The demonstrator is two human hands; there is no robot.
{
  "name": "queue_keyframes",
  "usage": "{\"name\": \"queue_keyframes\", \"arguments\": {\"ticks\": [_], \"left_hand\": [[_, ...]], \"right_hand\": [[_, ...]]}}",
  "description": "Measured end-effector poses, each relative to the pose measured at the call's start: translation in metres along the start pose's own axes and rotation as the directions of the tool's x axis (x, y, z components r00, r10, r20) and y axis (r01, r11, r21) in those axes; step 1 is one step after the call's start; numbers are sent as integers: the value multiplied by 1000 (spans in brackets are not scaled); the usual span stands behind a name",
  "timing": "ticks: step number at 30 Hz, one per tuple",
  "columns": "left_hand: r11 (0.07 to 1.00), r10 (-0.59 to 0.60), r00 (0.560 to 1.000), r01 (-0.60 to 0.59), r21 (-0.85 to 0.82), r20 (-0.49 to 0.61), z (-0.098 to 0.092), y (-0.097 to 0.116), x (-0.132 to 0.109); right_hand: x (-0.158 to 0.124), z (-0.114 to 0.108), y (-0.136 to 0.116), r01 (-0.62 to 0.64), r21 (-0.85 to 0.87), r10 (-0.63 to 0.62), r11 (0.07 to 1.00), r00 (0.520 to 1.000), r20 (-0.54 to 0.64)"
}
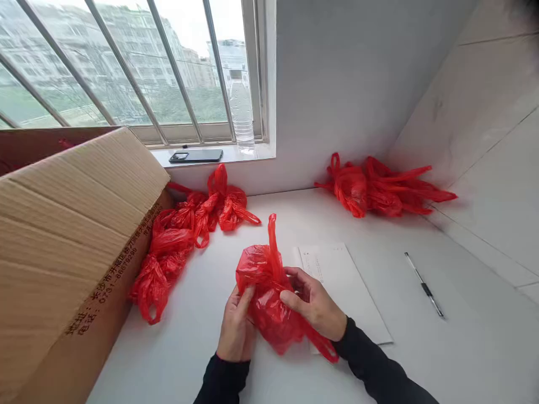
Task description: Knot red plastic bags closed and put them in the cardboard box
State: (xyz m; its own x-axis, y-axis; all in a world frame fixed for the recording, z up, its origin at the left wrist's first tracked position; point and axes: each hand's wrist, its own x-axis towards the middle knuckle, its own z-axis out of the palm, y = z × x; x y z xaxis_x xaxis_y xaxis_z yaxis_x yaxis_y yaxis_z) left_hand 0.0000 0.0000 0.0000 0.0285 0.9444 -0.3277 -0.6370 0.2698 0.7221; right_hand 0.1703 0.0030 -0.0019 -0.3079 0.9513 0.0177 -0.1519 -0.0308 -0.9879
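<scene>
A crumpled red plastic bag (265,292) is held over the white table (463,348) near its front edge. My left hand (236,328) grips its lower left side, fingers closed into the plastic. My right hand (314,303) clasps it from the right, thumb pressed on the front. One handle loop sticks up from the bag and another hangs down below my right wrist. Both arms wear black sleeves.
A large cardboard box (63,247) fills the left. Several red bags (181,235) lie beside it, another pile (379,188) at the back right corner. White paper (349,286) and a pen (425,286) lie to the right. A phone (196,156) and bottle (242,118) sit on the windowsill.
</scene>
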Motion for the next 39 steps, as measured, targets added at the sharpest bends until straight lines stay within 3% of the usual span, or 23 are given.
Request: {"name": "queue_keyframes", "arguments": {"ticks": [4, 9, 16, 26, 31, 39], "left_hand": [[998, -59, 997, 59, -14, 52, 1, 2, -4], [995, 0, 983, -17, 95, 182, 6, -2, -7], [989, 62, 990, -78, 123, 123, 5, -1, -5], [986, 81, 992, -93, 142, 92, 6, 0, -5], [985, 107, 991, -117, 130, 78, 6, 2, -5], [939, 87, 969, -157, 306, 230, 5, -5, -3]], "right_hand": [[3, 1, 3, 40, 38, -36, 998, 996, -81], [3, -1, -2, 104, 65, -91, 992, 979, -180], [3, -2, -1, 75, 79, -66, 994, 992, -112], [4, -4, -1, 49, 49, -42, 998, 988, -146], [4, -1, -3, 29, 24, -27, 999, 998, -59], [1, 0, -5, 94, -54, -103, 994, 976, -191]]}}
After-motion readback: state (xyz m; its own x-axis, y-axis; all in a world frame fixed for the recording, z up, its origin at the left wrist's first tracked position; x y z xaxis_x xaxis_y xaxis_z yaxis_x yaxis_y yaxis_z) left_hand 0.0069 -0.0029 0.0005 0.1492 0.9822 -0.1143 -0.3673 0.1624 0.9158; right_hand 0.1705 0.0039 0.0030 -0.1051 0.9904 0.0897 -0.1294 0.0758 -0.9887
